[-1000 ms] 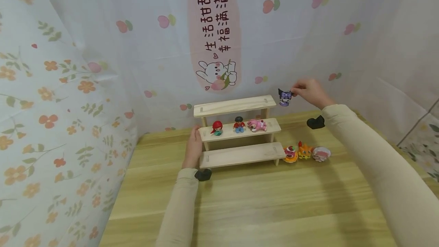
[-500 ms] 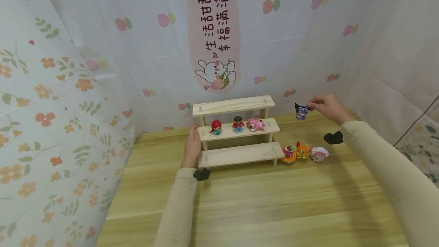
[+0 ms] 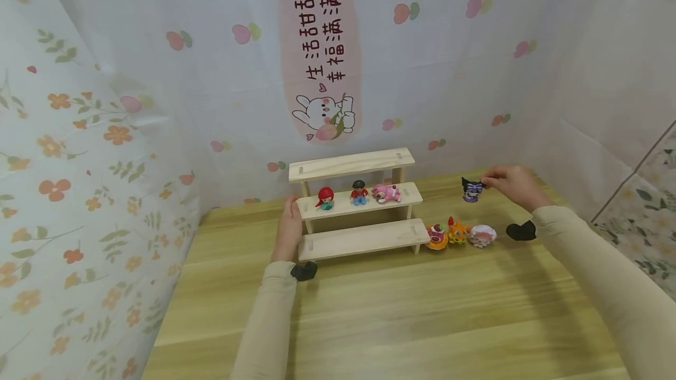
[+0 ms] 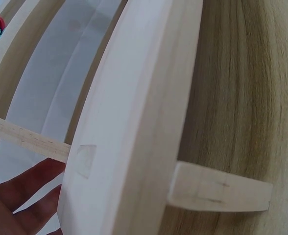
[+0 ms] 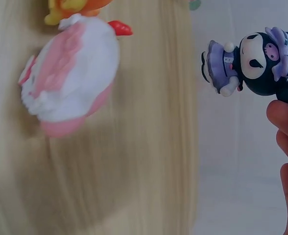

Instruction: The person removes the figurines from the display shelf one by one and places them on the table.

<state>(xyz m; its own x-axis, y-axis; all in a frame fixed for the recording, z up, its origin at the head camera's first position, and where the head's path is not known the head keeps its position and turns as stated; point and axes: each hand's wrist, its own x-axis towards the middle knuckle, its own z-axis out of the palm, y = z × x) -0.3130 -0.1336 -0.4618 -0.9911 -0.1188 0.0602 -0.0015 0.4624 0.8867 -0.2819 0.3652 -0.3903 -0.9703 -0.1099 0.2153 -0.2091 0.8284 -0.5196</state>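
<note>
R grip (image 3: 513, 185) clamped on purple/blk fig (image 3: 472, 190) at head end, held up in air. White/pink fig (image 3: 482, 236), orange fig (image 3: 458, 232) & red/orange fig (image 3: 436, 238) on bench (image 3: 369, 321), below & L of it. L grip (image 3: 289, 231) touching L end of wood rack (image 3: 364, 239); can't tell if clamped. Red-hair fig (image 3: 325, 199), blk-hair fig (image 3: 359, 193), pink fig (image 3: 388, 193) to its R.

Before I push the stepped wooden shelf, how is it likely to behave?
The shelf is probably stiff, with straight wooden boards. Open gaps between them suggest it's light for its size. The red-haired figure on its middle board could topple.
</note>
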